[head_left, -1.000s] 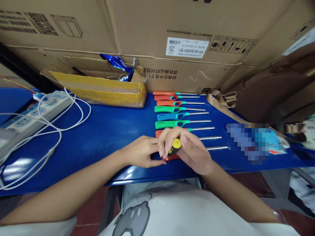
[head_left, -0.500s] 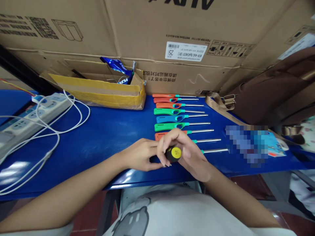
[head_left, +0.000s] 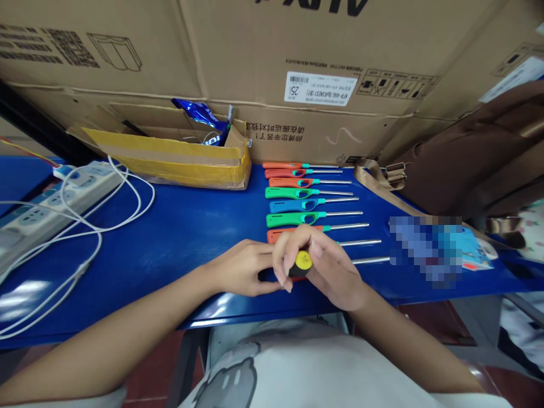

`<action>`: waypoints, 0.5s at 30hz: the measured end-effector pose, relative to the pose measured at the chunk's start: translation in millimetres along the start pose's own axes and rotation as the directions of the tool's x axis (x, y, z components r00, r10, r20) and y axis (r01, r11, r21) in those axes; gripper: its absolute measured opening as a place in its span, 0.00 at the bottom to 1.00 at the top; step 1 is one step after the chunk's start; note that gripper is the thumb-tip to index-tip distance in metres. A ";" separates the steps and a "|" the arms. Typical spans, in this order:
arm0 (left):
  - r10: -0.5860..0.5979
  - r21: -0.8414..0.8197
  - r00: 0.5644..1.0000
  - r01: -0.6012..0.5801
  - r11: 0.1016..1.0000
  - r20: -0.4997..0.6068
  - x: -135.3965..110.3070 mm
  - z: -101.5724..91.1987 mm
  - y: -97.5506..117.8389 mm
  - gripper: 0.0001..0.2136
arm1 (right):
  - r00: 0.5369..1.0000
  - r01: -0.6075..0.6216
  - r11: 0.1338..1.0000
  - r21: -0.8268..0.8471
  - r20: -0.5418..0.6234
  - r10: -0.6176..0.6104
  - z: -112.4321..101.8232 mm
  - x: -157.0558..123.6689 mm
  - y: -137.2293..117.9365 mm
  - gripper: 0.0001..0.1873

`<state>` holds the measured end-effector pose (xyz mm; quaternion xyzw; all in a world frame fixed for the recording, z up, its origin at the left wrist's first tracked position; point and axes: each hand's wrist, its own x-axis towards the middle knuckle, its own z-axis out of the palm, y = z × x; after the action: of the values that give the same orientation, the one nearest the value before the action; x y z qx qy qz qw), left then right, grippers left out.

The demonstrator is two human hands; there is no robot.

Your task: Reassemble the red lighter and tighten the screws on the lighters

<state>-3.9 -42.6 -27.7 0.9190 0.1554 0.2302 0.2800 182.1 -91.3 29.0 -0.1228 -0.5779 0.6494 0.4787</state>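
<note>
In the head view, my right hand is wrapped round a screwdriver, whose black handle with a yellow end points up towards me. Its shaft and tip are out of sight below my fingers. My left hand lies on the table, thumb and fingers closed about the handle of the nearest gas lighter, which is mostly covered. Only a reddish bit of it and its metal tube show. Beyond my hands several gas lighters lie in a row, among them a green lighter and a blue lighter, tubes pointing right.
An open cardboard box with yellow tape stands at the back left. A power strip with loose white cables lies left. Behind is a large carton. A brown bag with a strap and a blurred blue packet are right.
The screwdriver's handle end and my right hand have shifted very slightly, and a reddish bit now shows below the handle. My left hand stays in place.
</note>
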 end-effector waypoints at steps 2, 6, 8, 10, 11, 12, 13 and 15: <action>0.000 -0.006 1.000 0.000 1.000 -0.001 0.3 -0.2 0.1 0.08 | 1.000 -0.009 1.000 -0.002 -0.004 0.009 -0.7 -0.2 0.1 0.15; -0.013 -0.014 1.000 0.013 1.000 0.008 0.6 -0.8 0.6 0.06 | 1.000 0.023 0.999 0.032 -0.006 -0.022 -1.9 0.3 1.6 0.09; -0.007 -0.007 1.000 0.007 1.000 0.012 0.5 -0.8 0.5 0.08 | 1.000 0.023 1.000 -0.001 0.000 -0.023 -2.5 0.6 2.5 0.11; 0.001 -0.002 1.000 -0.001 1.000 0.014 0.3 -0.5 0.1 0.09 | 1.000 0.014 0.999 -0.035 -0.006 -0.015 -2.7 0.9 2.9 0.17; 0.004 -0.007 1.000 -0.004 1.000 0.010 0.2 -0.3 -0.1 0.08 | 1.000 0.007 0.999 -0.033 -0.015 -0.007 -2.6 1.0 2.9 0.18; 0.004 -0.013 1.000 -0.004 1.000 0.003 0.1 -0.1 -0.3 0.08 | 1.000 -0.002 1.000 -0.019 -0.024 0.002 -2.3 1.0 2.8 0.16; 0.005 -0.020 1.000 -0.005 1.000 0.001 0.1 0.0 -0.4 0.07 | 0.999 -0.008 1.000 0.004 -0.033 0.008 -2.1 1.1 2.6 0.14; 0.002 -0.022 1.000 -0.002 1.000 0.000 0.2 -0.4 -0.2 0.07 | 0.999 -0.009 0.999 0.043 -0.040 0.010 -2.0 1.3 2.5 0.12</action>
<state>-3.9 -42.1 -27.4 0.9161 0.1519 0.2319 0.2898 181.7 -88.7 26.7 -0.1284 -0.5537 0.6612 0.4897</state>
